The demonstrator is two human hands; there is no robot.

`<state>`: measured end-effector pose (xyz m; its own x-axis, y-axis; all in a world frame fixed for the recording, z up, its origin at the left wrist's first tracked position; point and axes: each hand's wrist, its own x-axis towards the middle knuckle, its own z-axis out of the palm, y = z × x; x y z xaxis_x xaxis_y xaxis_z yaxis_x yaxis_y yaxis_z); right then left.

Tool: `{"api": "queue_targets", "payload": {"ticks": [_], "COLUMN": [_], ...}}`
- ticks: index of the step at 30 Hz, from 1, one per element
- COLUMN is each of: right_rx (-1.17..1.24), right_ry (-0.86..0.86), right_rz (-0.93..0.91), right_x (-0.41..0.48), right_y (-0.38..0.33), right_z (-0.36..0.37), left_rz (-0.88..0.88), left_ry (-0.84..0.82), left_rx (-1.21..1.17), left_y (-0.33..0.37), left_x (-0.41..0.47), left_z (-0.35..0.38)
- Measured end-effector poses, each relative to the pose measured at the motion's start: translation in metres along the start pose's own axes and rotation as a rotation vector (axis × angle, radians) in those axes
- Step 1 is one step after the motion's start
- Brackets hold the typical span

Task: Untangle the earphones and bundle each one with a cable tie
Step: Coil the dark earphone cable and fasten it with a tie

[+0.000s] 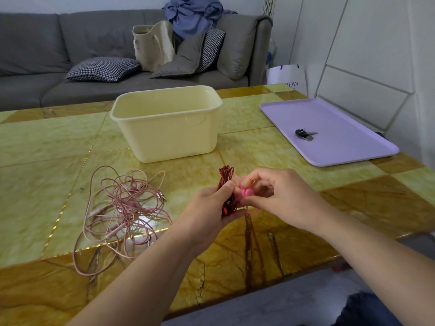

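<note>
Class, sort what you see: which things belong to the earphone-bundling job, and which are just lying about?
Job: red earphones in left hand; pink tie in right hand; pink earphones tangled on table.
Lying about: tub, tray, keys, sofa, bag.

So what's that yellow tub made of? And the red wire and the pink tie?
Yellow tub: likely plastic, smooth with a soft sheen and moulded rim. Red wire in the left hand: seems cloth-braided; a speckled woven pattern shows. Pink tie pinched by the right hand: probably soft rubber or silicone, matte with looped shapes.
</note>
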<state>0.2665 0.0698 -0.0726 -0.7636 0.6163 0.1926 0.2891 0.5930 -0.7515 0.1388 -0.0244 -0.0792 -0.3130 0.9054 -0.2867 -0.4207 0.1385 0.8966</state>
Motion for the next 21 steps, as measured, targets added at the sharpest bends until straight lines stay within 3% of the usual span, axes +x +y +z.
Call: {"api": "queue_targets", "payload": {"ticks": [10, 14, 18, 21], "right_rx": [-0.042, -0.009, 0.239, 0.637], "right_ry": [-0.018, 0.043, 0.107, 0.141], "right_rz": [-0.072, -0.063, 0.053, 0.240], "right_x": [-0.001, -0.001, 0.001, 0.006], "right_y": [0.000, -0.002, -0.003, -0.003], "right_z": [0.001, 0.001, 0.000, -0.003], "left_rz": [-0.024, -0.061, -0.122, -0.110], "left_ry": [-0.001, -0.008, 0.044, 0.084], "left_rx": [-0.015, -0.138, -0.306, -0.309], "left_y": [0.002, 0.001, 0.002, 0.002], "left_x": [-0.001, 0.001, 0.006, 0.009], "left_z": [0.000, 0.000, -0.003, -0.007]}}
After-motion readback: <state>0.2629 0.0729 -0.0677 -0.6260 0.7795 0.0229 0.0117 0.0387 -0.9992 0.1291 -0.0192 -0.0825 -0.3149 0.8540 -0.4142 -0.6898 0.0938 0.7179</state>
